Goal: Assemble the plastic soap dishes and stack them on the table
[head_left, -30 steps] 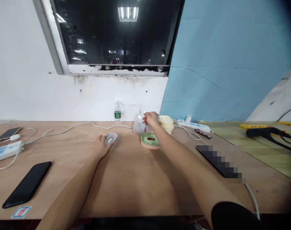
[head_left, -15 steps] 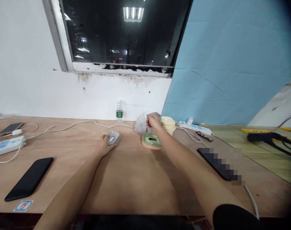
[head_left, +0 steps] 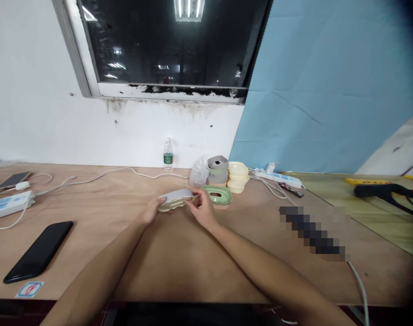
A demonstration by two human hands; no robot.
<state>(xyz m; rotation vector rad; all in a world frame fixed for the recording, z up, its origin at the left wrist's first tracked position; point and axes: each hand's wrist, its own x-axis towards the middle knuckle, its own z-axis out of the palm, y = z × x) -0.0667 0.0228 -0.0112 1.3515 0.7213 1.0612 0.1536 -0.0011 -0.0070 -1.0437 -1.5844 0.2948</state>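
Observation:
My left hand (head_left: pixel 152 210) grips the left end of a soap dish (head_left: pixel 174 202), grey on one side with a wavy cream edge. It is held tilted above the table. On the other end, my right hand (head_left: pixel 204 212) has its thumb and fingers closed at the cream edge. Just behind my right hand sits a green soap dish (head_left: pixel 227 195) with a slot in its middle and a pink lower part. Farther back stand a stack of grey, green and pink dishes (head_left: pixel 217 174) and a stack of cream trays (head_left: pixel 238 176).
Clear plastic pieces (head_left: pixel 199 172) stand left of the stacks, with a water bottle (head_left: pixel 168 156) by the wall. A black phone (head_left: pixel 39 251) lies at left. Power strips (head_left: pixel 11 204) and white cables (head_left: pixel 91 175) cross the table (head_left: pixel 193 267).
My right hand has come back from the stacks to the grey soap dish. My left hand has raised and tilted the dish, and its cream edge now shows. Both hands now hold it.

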